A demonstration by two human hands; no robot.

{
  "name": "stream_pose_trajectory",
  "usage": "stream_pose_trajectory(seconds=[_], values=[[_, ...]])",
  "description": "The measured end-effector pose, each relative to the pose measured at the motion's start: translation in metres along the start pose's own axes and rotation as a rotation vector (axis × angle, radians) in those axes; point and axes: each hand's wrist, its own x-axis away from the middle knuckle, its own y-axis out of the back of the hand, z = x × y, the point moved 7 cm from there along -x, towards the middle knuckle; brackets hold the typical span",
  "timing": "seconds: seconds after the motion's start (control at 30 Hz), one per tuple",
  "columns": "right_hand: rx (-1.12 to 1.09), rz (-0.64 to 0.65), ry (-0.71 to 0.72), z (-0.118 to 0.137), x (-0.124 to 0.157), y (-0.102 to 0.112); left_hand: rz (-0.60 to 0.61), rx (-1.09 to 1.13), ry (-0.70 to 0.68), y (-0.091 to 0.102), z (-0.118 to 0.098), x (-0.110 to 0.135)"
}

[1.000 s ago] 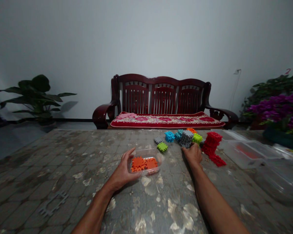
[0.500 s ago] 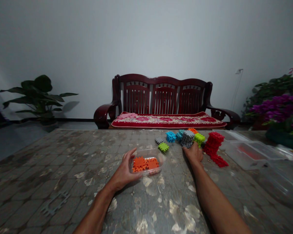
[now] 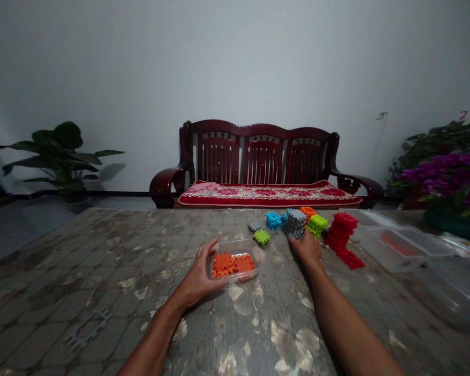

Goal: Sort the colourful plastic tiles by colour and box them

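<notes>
My left hand [image 3: 204,269] grips the left end of a clear plastic container [image 3: 257,249] on the table. Orange interlocking tiles [image 3: 233,264] lie inside it. Farther right, my right hand [image 3: 307,247] has its fingers closed around the base of a stack of grey interlocking tiles [image 3: 296,222]; the fingertips are partly hidden. Beside that stack are blue tiles [image 3: 273,220], a lime green stack [image 3: 317,224] and some orange tiles [image 3: 307,212]. A loose green tile [image 3: 261,238] and a flat grey tile [image 3: 254,226] lie between the container and the stacks.
Red tiles [image 3: 341,230] are piled right of my right hand, some spilling forward. Clear plastic boxes [image 3: 399,248] stand at the right edge, near purple flowers [image 3: 450,169]. A grey frame piece [image 3: 88,328] lies at front left. Beyond the table [image 3: 149,250] is a wooden bench [image 3: 258,156].
My right hand has shifted slightly left with the grey stack, which now stands closer to the blue tiles. My left hand and the container have stayed in place.
</notes>
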Motion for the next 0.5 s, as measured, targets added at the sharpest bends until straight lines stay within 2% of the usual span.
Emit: stream_pose_trajectory(seconds=[0.17, 0.5], values=[[-0.017, 0.031, 0.079, 0.011, 0.009, -0.003, 0.005, -0.007, 0.002, -0.002, 0.003, -0.001], [-0.009, 0.015, 0.164, 0.042, 0.031, -0.004, 0.013, -0.005, -0.005, -0.003, 0.008, -0.001]])
